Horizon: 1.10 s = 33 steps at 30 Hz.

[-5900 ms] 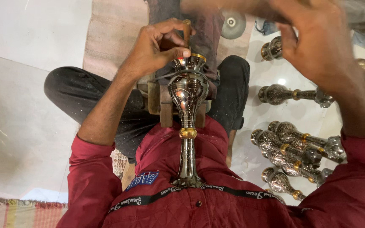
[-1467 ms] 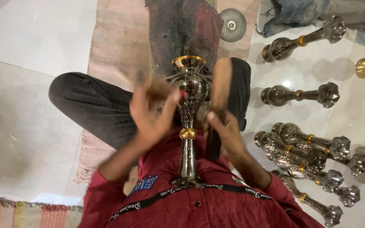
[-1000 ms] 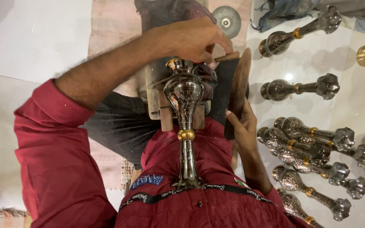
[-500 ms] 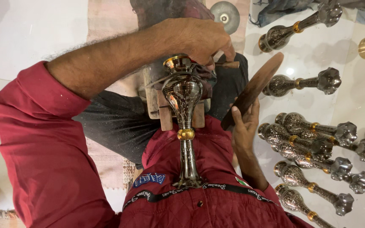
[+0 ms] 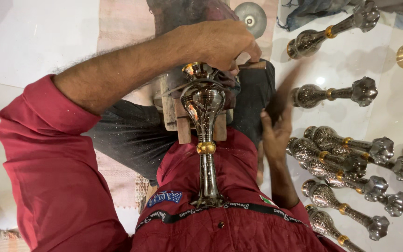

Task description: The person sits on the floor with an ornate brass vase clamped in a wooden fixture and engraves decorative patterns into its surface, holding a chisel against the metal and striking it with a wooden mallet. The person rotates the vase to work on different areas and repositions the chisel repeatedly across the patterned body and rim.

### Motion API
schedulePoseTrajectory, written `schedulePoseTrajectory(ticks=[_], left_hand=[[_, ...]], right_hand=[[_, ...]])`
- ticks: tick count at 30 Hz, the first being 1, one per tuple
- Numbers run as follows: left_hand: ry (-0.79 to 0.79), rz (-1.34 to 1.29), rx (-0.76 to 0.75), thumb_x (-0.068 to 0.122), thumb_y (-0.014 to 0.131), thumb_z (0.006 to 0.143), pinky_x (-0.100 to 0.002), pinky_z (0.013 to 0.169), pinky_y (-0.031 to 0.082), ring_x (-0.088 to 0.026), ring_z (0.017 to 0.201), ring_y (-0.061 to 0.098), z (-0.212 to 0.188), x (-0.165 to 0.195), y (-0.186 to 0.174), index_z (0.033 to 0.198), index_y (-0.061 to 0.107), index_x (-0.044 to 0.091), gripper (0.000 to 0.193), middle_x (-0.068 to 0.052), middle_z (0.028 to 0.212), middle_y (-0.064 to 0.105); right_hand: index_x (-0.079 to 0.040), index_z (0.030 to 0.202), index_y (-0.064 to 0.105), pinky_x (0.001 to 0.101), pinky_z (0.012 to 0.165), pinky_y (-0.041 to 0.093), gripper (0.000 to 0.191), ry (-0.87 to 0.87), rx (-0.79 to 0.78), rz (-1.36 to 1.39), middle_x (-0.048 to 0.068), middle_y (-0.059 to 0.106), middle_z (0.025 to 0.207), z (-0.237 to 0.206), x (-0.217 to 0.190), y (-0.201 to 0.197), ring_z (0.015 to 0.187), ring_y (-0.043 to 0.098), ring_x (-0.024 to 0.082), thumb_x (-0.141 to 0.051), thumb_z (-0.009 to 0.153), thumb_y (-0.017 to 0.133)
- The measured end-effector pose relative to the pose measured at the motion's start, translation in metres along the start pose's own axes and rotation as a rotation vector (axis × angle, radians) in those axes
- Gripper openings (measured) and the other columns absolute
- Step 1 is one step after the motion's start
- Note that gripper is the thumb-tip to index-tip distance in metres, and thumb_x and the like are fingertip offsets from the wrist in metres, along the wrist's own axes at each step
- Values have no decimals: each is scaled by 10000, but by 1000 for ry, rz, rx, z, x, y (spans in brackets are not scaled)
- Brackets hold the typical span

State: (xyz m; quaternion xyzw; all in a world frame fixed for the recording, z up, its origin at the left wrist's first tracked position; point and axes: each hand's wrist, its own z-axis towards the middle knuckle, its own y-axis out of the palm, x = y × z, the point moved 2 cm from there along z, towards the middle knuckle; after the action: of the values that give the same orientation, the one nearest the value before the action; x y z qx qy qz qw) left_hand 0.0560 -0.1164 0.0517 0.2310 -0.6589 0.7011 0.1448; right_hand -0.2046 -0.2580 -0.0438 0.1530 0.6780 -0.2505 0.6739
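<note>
An engraved silver metal stem (image 5: 205, 140) with a bulbous body and a gold ring stands propped between my chest and a wooden block (image 5: 179, 122) on my lap. My left hand (image 5: 222, 43) reaches across from the left, its fingers closed over the stem's gold-rimmed top end and the block's far edge. My right hand (image 5: 276, 135) is beside my right thigh and grips a flat brown stick (image 5: 286, 91), which is blurred by motion and points up and away from me.
Several similar engraved metal stems (image 5: 346, 156) with gold rings lie side by side on the white tiled floor at my right. Two more stems (image 5: 332, 93) lie farther away. A round metal disc (image 5: 251, 15) sits beyond my knees, on a woven mat (image 5: 122, 28).
My left arm swung over the stem and its hand settled on the top end. My right hand dropped to the side and picked up the brown stick, which is now swinging.
</note>
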Motion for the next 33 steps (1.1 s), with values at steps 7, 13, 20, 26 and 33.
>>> schedulePoseTrajectory(ticks=[7, 13, 20, 26, 33], left_hand=[[17, -79, 23, 113, 842, 833, -450, 658, 587, -276, 766, 759, -16, -5, -12, 1248, 727, 119, 431, -150, 826, 764], [36, -102, 76, 131, 845, 828, -442, 655, 581, -276, 766, 759, -26, -5, -12, 1282, 708, 111, 475, -156, 822, 762], [46, -106, 84, 129, 856, 825, -461, 688, 557, -304, 807, 750, -30, -2, -17, 1240, 718, 77, 440, -171, 860, 766], [-119, -195, 113, 123, 838, 841, -442, 716, 587, -268, 829, 769, -43, -4, -15, 1296, 702, 101, 475, -175, 907, 778], [8, -231, 239, 125, 825, 860, -389, 753, 630, -254, 835, 773, -57, -8, -10, 1340, 687, 67, 503, -182, 1030, 771]], right_hand=[[-29, 1649, 279, 368, 1200, 472, 694, -13, -131, 25, 195, 512, 1571, 7, 0, -7, 1448, 517, 275, 56, 1039, 599], [-13, 1647, 280, 388, 1187, 476, 702, -105, -103, -40, 190, 540, 1512, 7, 0, -5, 1406, 544, 263, 71, 1036, 615], [-118, 1636, 393, 365, 1104, 525, 700, -427, -60, -697, 166, 590, 1352, 17, -31, -3, 1277, 588, 266, 101, 1018, 639], [-54, 1605, 449, 325, 1021, 554, 673, -356, -155, -745, 168, 551, 1308, 34, -49, -8, 1206, 593, 232, 83, 979, 656], [-60, 1617, 374, 311, 975, 486, 638, -131, -170, -255, 95, 581, 1334, 42, -47, -16, 1146, 566, 162, 40, 1047, 643]])
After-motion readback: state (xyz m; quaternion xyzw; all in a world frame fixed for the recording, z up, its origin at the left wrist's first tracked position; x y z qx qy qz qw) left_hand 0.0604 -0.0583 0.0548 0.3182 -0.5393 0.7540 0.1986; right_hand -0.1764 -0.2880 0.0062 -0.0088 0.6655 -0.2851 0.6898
